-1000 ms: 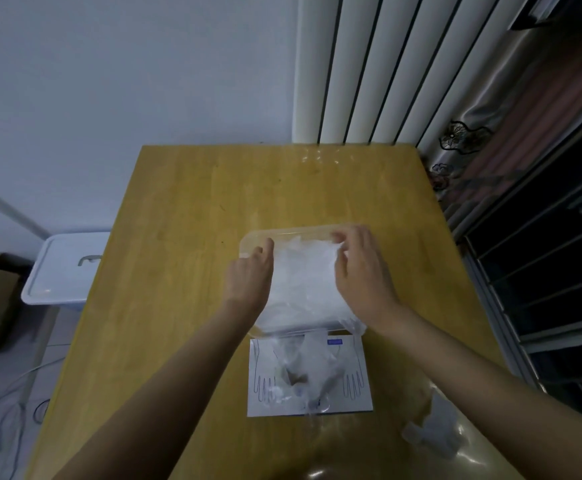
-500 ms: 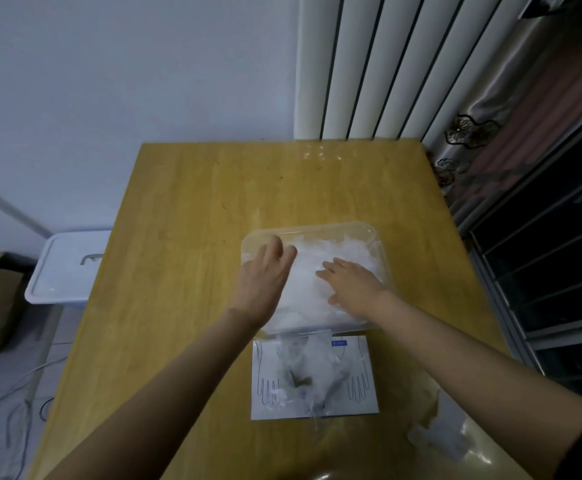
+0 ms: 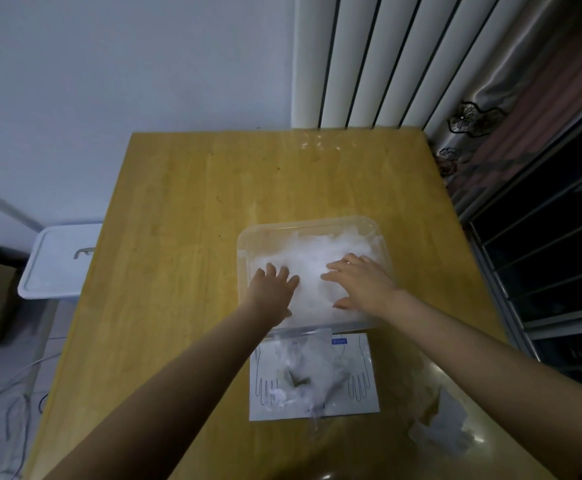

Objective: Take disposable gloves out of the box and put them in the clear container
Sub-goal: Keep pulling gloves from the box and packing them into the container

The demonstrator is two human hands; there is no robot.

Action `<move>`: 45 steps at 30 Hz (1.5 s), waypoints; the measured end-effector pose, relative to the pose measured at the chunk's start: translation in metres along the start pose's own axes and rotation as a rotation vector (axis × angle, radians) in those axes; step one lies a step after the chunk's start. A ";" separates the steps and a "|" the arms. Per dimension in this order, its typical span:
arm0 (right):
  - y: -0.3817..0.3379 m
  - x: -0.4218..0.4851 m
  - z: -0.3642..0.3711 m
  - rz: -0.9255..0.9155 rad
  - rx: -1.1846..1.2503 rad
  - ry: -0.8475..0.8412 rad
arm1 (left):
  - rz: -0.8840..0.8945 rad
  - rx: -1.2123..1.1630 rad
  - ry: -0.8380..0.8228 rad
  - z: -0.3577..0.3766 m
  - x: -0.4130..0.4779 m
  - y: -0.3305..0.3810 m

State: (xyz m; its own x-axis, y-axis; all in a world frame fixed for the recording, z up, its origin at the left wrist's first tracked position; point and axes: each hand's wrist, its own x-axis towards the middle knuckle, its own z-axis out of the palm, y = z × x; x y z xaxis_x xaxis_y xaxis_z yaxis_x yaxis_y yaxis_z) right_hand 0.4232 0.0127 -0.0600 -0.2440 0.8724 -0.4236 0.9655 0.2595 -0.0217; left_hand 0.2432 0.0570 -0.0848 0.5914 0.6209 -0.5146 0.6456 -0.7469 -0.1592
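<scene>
As the left hand [image 3: 272, 289] and right hand [image 3: 362, 285] rested inside the clear container [image 3: 303, 225], their spread fingers pressed flat on the gloves [image 3: 314, 251] beneath them; the box [image 3: 359, 403] lay behind the wrists.

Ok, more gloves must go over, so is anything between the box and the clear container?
Nothing visible lies between them: the flat white glove box sits just before the near wall of the clear plastic container. Only the left hand and right hand, pressing flat on the white glove pile inside, cover its open top.
</scene>
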 end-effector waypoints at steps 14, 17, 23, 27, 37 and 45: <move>-0.001 0.014 0.001 0.086 0.134 -0.180 | -0.058 0.024 -0.077 -0.004 0.007 0.005; -0.008 -0.002 -0.012 0.100 0.341 -0.054 | -0.049 0.040 0.084 -0.016 -0.004 0.005; -0.046 -0.049 -0.021 0.063 0.550 0.487 | -0.022 -0.244 0.539 -0.028 -0.040 0.018; -0.067 -0.082 0.001 -0.143 0.485 0.610 | 0.105 -0.358 0.787 -0.017 -0.072 0.029; -0.073 -0.088 0.063 -0.064 0.240 0.153 | 0.192 -0.298 0.312 0.045 -0.101 0.061; -0.072 -0.087 0.063 0.128 0.443 0.210 | 0.095 -0.426 0.255 0.055 -0.102 0.060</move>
State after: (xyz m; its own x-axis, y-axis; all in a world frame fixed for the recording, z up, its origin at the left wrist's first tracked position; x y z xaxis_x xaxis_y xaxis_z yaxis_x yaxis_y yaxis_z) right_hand 0.3805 -0.1087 -0.0789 -0.0899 0.9620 -0.2577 0.9237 -0.0163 -0.3827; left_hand 0.1948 -0.0645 -0.0881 0.7219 0.6328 -0.2799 0.6916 -0.6724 0.2637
